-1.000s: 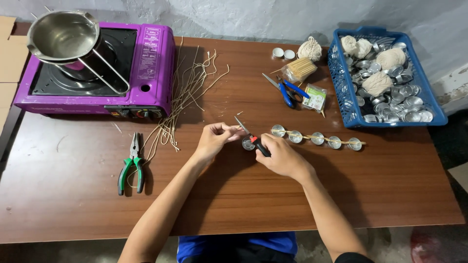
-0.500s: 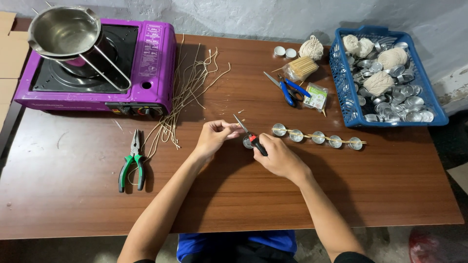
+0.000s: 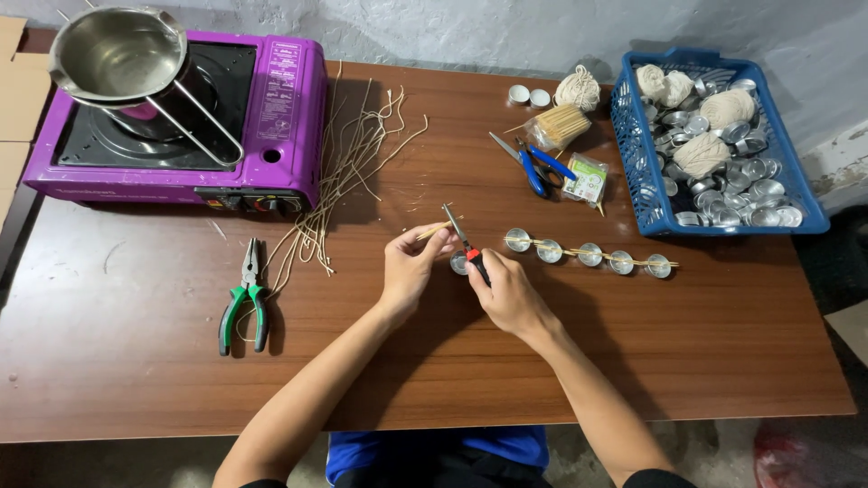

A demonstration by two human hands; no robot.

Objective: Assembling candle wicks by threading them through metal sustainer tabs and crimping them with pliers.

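Pinched in the left hand [image 3: 411,269], a short wooden stick [image 3: 432,231] lies near level, long axis running left to right, far end rising slightly toward the back wall. Right hand [image 3: 508,291] closes round red-handled pliers [image 3: 463,242], nose pointing up and away, just over a small metal cup [image 3: 460,262] mid-table. Best done with both wrists steady and the stick kept across the cup.

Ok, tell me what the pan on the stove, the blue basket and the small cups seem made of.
Pan: probably stainless steel, brushed grey with reflections.
Blue basket: likely moulded plastic, matte, latticed walls.
Small cups: thin shiny metal, possibly aluminium, bright silver.
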